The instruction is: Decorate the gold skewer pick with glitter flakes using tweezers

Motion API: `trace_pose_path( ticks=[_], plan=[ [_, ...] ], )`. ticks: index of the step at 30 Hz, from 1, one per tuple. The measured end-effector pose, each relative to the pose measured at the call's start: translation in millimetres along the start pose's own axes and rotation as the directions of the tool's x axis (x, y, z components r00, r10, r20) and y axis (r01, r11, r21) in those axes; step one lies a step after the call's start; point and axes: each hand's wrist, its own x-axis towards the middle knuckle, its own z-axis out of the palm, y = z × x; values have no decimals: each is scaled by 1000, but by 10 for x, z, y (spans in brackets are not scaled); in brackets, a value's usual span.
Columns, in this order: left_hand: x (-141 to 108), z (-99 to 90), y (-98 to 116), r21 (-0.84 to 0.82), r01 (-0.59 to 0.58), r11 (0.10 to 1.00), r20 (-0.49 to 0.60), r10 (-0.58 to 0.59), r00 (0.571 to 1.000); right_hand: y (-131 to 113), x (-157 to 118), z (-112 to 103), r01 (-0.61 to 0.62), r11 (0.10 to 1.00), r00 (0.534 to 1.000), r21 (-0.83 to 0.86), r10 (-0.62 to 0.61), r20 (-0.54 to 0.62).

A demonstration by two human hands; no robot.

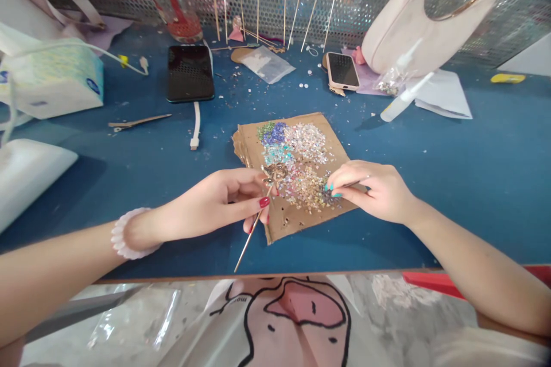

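Observation:
My left hand [210, 200] is pinched around a thin hair stick [246, 246], which slants down toward the table's front edge. Its ornate metal head [275, 172] sits over the cardboard piece [279, 233]. On that cardboard lie sorted heaps of small beads or rhinestones: blue and green ones [274, 133], pale ones [306, 140] and gold ones [307, 189]. My right hand [381, 189] is closed in a pinch on a slim metal tool, apparently tweezers [360, 180]. Those fingertips are at the right edge of the heaps; the tool's tip is hidden.
Decorated sticks [258, 6] stand upright along the perforated metal back. Around the blue table [142, 166] lie a black device [190, 73], a phone [342, 70], a plastic bag [267, 64], a glue bottle [404, 98], tissues [51, 83] and a white handbag [400, 28].

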Motion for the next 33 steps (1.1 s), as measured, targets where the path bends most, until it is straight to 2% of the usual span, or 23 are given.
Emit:
trace_pose_path(
  ticks=[6, 13, 23, 33],
  plan=[
    [0, 0, -17, 12, -15, 1000, -6, 15, 1000, -15, 4, 7, 4, 1000, 1000, 3, -4, 2],
    [-15, 24, 49, 11, 48, 999, -6, -48, 999, -28, 9, 3, 12, 1000, 1000, -3, -12, 1],
    [2, 30, 55, -8, 57, 998, -11, -57, 998, -33, 17, 27, 35, 999, 999, -12, -36, -21],
    [-10, 50, 57, -12, 48, 999, -66, -49, 997, -45, 27, 19, 67, 997, 997, -36, -68, -21]
  ],
)
